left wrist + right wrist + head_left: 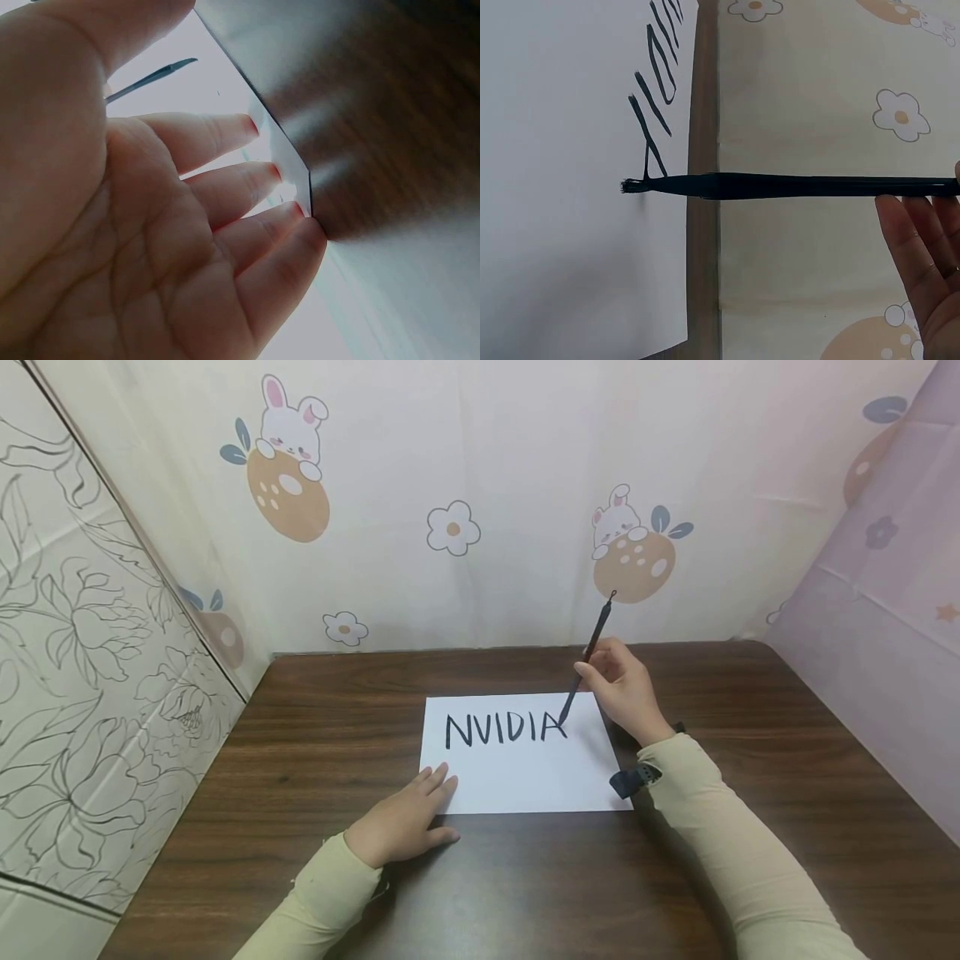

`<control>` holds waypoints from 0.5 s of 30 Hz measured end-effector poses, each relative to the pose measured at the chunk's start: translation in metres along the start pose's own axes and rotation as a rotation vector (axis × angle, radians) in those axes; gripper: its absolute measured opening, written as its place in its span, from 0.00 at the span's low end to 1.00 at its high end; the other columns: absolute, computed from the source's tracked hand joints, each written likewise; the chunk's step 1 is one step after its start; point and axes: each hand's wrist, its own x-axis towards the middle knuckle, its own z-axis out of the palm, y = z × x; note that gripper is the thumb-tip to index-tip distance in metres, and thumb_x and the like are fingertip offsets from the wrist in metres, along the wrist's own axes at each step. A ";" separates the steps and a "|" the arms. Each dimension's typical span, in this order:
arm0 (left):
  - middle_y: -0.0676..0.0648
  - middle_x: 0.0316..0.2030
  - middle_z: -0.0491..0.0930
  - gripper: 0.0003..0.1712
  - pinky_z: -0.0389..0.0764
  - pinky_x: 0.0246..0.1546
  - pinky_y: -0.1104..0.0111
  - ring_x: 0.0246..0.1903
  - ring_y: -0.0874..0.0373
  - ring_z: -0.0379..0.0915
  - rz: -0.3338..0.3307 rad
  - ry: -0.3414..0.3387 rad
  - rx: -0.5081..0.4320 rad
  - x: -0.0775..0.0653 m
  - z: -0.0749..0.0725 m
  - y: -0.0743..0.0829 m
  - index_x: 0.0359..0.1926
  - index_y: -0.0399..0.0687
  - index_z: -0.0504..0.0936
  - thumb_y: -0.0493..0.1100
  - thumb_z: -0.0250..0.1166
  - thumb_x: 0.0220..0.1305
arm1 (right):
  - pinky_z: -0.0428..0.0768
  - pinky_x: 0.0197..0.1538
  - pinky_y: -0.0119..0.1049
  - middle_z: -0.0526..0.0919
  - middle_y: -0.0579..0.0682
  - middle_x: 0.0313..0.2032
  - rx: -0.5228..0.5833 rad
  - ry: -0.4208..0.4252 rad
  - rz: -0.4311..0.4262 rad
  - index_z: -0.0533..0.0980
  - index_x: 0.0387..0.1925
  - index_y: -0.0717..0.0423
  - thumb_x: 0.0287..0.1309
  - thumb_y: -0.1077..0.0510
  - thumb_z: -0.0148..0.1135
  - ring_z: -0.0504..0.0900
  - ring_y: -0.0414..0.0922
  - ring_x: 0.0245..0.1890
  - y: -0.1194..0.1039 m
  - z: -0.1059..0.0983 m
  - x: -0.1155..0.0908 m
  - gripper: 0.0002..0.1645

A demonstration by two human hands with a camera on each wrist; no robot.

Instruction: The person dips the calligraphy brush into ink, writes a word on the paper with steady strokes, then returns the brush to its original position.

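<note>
A sheet of white paper [525,781] lies on the table, with "NVIDIA" lettered in black [506,728] across its upper part. My right hand [622,687] pinches a dark, slim writing brush [597,631] well up its handle, above the sheet's upper right. The brush slants, its hanging loop uppermost. In the right wrist view the dark brush tip [634,186] is beside the last letter A; whether it touches the paper I cannot tell. My left hand [408,817] rests palm down at the sheet's lower left corner, fingers extended onto the paper and thumb on the wood.
The brown wooden table [315,752] runs back to a wall covering [390,460] printed with rabbits and flowers. A flower-patterned panel [90,652] borders the left side, a lilac covering [885,635] the right. A black strap [636,779] circles the right wrist.
</note>
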 end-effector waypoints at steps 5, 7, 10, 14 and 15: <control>0.36 0.74 0.56 0.43 0.61 0.71 0.49 0.74 0.37 0.50 0.006 0.002 0.003 0.000 0.000 0.000 0.71 0.37 0.63 0.54 0.66 0.63 | 0.80 0.36 0.22 0.82 0.55 0.36 0.012 0.000 -0.004 0.72 0.49 0.61 0.64 0.57 0.63 0.82 0.32 0.27 0.000 -0.001 0.000 0.17; 0.36 0.74 0.56 0.43 0.61 0.71 0.49 0.74 0.37 0.51 0.008 0.002 0.004 0.000 0.000 0.000 0.71 0.37 0.63 0.53 0.66 0.63 | 0.79 0.36 0.22 0.82 0.56 0.37 0.016 0.000 -0.002 0.72 0.50 0.61 0.64 0.58 0.63 0.80 0.27 0.26 -0.001 -0.001 0.000 0.16; 0.36 0.74 0.56 0.43 0.60 0.71 0.49 0.74 0.37 0.51 0.009 0.003 0.005 0.000 0.000 0.000 0.71 0.37 0.63 0.54 0.66 0.63 | 0.79 0.36 0.21 0.82 0.57 0.37 0.021 0.000 -0.001 0.72 0.50 0.61 0.64 0.60 0.63 0.80 0.26 0.26 -0.001 -0.001 0.001 0.16; 0.36 0.74 0.56 0.43 0.60 0.71 0.48 0.74 0.37 0.51 0.011 0.005 0.008 0.000 0.000 -0.001 0.71 0.37 0.63 0.54 0.66 0.63 | 0.81 0.34 0.22 0.82 0.57 0.37 0.030 0.010 -0.009 0.72 0.49 0.62 0.64 0.60 0.63 0.80 0.27 0.26 -0.002 -0.002 0.002 0.15; 0.36 0.74 0.56 0.43 0.60 0.71 0.48 0.74 0.37 0.51 0.011 0.005 0.008 0.000 0.000 -0.001 0.71 0.37 0.62 0.54 0.66 0.63 | 0.82 0.34 0.22 0.82 0.57 0.37 0.030 0.017 -0.012 0.72 0.48 0.62 0.63 0.60 0.63 0.80 0.27 0.26 -0.003 -0.003 0.002 0.15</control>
